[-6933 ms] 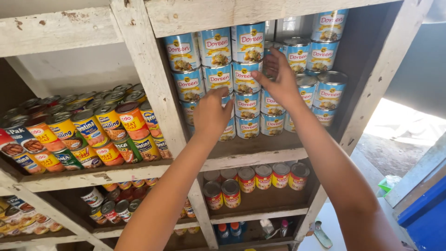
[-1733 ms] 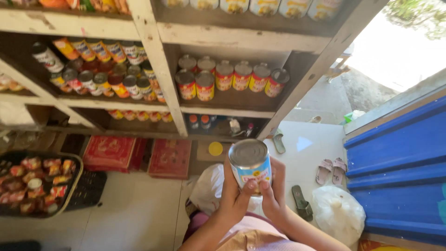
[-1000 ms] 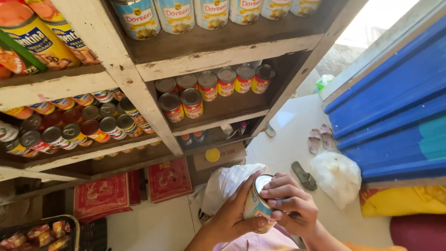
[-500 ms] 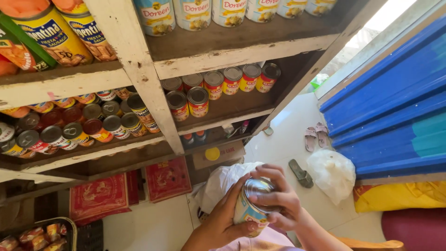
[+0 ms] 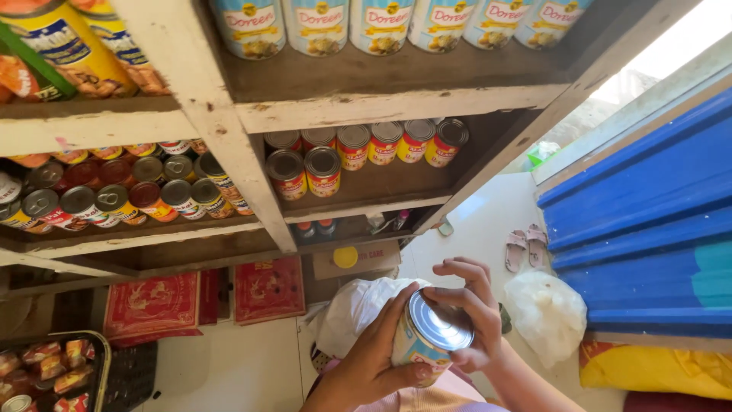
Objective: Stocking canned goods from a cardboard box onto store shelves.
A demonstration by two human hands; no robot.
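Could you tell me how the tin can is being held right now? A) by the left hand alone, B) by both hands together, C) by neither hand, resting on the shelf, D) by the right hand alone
B: the left hand cups the side of the tin can while the right hand wraps around its top end.

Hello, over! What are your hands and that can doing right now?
Left hand and right hand both grip the can. Can tilted, lid showing. Nothing blocking it.
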